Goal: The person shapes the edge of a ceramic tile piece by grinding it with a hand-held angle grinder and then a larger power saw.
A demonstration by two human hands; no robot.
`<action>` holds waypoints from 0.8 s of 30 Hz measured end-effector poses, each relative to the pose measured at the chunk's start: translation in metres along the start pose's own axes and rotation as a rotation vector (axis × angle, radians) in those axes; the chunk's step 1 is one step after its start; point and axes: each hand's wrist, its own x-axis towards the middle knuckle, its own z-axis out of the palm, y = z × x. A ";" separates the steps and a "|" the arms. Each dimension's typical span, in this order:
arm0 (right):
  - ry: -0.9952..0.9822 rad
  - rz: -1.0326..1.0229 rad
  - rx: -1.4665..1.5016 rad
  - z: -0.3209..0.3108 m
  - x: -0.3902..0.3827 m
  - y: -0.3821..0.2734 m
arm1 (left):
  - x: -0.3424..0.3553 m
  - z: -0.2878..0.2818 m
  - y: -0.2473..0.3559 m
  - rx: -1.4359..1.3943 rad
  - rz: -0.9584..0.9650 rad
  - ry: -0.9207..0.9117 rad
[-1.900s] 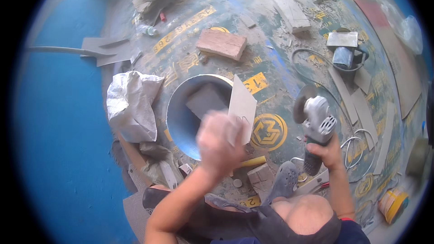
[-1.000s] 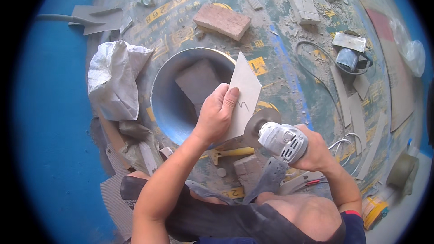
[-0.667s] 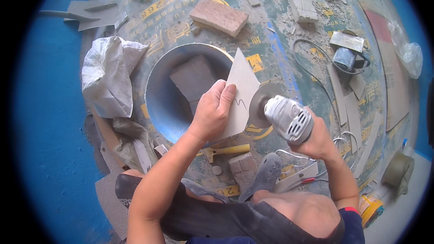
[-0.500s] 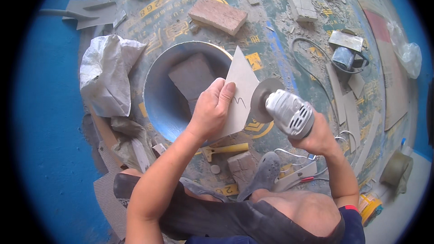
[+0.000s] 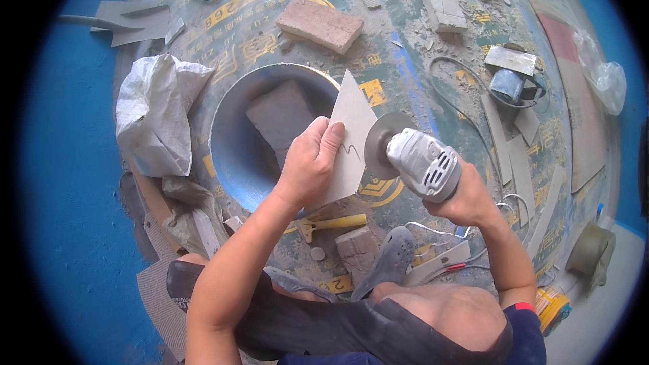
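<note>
My left hand (image 5: 312, 160) grips a pale tile piece (image 5: 353, 142) by its left side, thumb on the face, where a dark squiggle is drawn. The piece comes to a point at the top and is held beside the rim of a large bucket-like cylinder (image 5: 226, 122). Wrapped round the body of an angle grinder (image 5: 424, 163) is my right hand (image 5: 465, 196). The grinder's round disc (image 5: 387, 145) stands at the tile's right edge; whether it touches I cannot tell. Inside the cylinder lies a grey block (image 5: 280, 113).
A reddish brick (image 5: 320, 25) and a pale block (image 5: 441, 5) lie beyond the cylinder. A yellow-handled hammer (image 5: 334, 223) rests near my feet. To the right are a second power tool (image 5: 512, 84), its cable and tile strips (image 5: 520, 172). A white sack (image 5: 159, 115) and a shovel (image 5: 128, 23) are left.
The tile piece, both hands and the grinder sit slightly further left in the picture, as does the whole scene. Both grips stay the same.
</note>
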 end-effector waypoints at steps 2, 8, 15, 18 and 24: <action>-0.077 0.008 -0.044 0.002 -0.006 -0.002 | -0.001 0.000 -0.001 0.019 -0.003 0.000; -0.162 -0.030 -0.148 0.018 -0.033 0.002 | -0.002 -0.002 0.005 0.044 0.004 0.020; 0.002 0.062 0.191 -0.005 0.008 0.022 | 0.001 -0.001 0.000 0.003 0.017 -0.022; 0.008 0.156 0.563 -0.010 0.004 0.032 | 0.007 -0.005 0.002 -0.137 -0.044 -0.154; -0.050 0.229 0.721 0.000 -0.035 0.036 | 0.011 -0.002 -0.015 -0.201 -0.137 -0.161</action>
